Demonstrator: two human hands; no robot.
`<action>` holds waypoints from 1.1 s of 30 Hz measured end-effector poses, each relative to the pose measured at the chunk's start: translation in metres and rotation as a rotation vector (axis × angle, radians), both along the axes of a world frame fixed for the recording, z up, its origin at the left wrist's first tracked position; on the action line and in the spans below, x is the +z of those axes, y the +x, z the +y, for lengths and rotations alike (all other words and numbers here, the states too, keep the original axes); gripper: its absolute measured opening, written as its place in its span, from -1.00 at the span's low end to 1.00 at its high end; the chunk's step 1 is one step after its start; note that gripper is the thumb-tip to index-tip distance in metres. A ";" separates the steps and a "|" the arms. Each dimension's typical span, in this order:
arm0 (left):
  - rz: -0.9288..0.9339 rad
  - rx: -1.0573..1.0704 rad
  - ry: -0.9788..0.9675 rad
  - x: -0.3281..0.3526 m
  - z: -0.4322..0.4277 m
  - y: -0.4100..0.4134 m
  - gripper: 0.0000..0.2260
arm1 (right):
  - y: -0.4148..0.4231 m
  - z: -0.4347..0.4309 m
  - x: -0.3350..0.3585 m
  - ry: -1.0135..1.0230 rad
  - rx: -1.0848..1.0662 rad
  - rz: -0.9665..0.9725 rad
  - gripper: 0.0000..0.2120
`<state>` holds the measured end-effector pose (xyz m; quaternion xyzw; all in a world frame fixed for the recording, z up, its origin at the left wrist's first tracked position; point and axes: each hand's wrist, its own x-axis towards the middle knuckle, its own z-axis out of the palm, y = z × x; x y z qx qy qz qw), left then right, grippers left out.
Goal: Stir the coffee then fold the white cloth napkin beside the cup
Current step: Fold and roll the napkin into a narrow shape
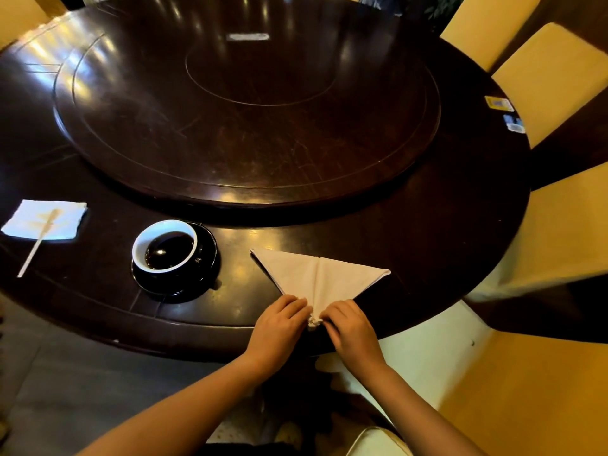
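The white cloth napkin (316, 274) lies on the dark round table (427, 225), folded into a triangle with a centre seam and its point toward me. My left hand (283, 327) and my right hand (350, 329) pinch that near point from either side, at the table's front edge. Left of the napkin stands a white-lined cup of black coffee (166, 246) on a black saucer (197, 281). The white stirrer (38, 243) rests far left, its tip on a stained paper napkin (46, 220).
A large dark lazy Susan (246, 103) fills the middle of the table. Yellow-covered chairs (543, 77) ring the right side. Small packets (500, 103) lie at the table's right edge. The floor shows below the front edge.
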<state>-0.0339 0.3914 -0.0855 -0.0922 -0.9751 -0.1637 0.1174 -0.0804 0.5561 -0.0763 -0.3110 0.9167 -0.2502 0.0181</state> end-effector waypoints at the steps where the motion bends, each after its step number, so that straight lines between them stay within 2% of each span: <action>1: 0.005 -0.002 -0.001 0.001 0.001 0.000 -0.66 | 0.000 -0.002 0.000 0.003 0.017 -0.011 -0.89; 4: 0.037 -0.062 -0.001 0.000 0.006 0.003 -0.75 | 0.002 0.000 -0.001 -0.010 0.050 -0.085 -0.79; 7: 0.012 -0.088 -0.009 -0.001 0.011 0.008 -0.68 | -0.001 0.007 0.006 -0.069 0.050 -0.141 -0.73; 11: -0.016 -0.091 -0.093 -0.003 0.015 0.007 -0.74 | -0.026 0.005 0.017 -0.136 -0.131 0.030 -0.67; 13: -0.022 -0.057 -0.111 -0.002 0.019 0.004 -0.78 | -0.040 -0.010 0.019 0.012 -0.119 0.013 -0.51; 15: -0.029 -0.036 -0.116 -0.002 0.023 0.003 -0.75 | -0.045 -0.024 0.013 0.253 -0.009 -0.079 -0.34; 17: -0.021 -0.027 -0.108 -0.003 0.025 0.002 -0.76 | -0.044 -0.027 0.001 0.412 0.073 -0.119 -0.27; 19: -0.003 -0.038 -0.115 -0.005 0.026 0.001 -0.80 | -0.049 -0.016 -0.011 0.442 0.042 -0.109 -0.29; 23: -0.024 -0.042 -0.145 -0.004 0.024 0.000 -0.76 | -0.071 0.024 -0.011 0.504 -0.196 -0.029 -0.29; 27: -0.045 -0.048 -0.136 -0.002 0.023 0.000 -0.75 | -0.094 0.063 -0.003 0.535 -0.193 -0.058 -0.51; 31: -0.043 -0.071 -0.071 -0.002 0.008 0.000 -0.79 | -0.086 0.071 0.009 0.272 -0.118 -0.042 -0.68; 33: -0.051 -0.063 -0.042 -0.003 -0.002 0.001 -0.78 | -0.072 0.074 0.012 0.183 -0.055 -0.096 -0.66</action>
